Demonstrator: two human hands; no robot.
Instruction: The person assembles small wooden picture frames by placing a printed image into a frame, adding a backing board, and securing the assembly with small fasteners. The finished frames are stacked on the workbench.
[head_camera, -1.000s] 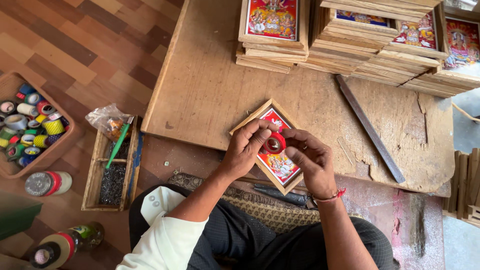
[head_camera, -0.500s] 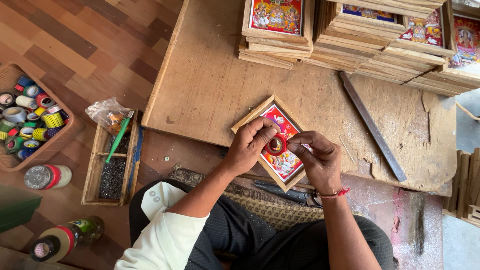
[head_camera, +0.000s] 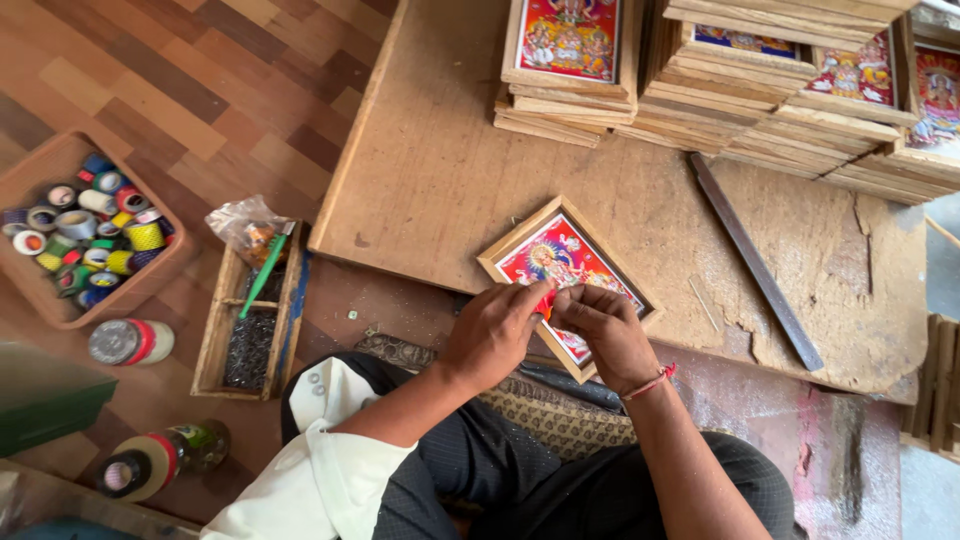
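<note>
Together two hands (head_camera: 550, 330) pinch one tape (head_camera: 546, 303).

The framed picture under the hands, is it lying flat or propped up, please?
Flat. The framed picture lies face up on the wooden board, both hands over its near edge.

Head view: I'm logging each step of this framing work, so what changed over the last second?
Both hands drew closer together: the left hand and right hand now pinch a small red piece between their fingertips, where earlier a red roll showed between them. They sit lower on the framed picture, near its bottom edge. The frame itself, the metal ruler and the stacked frames stayed put.
</note>
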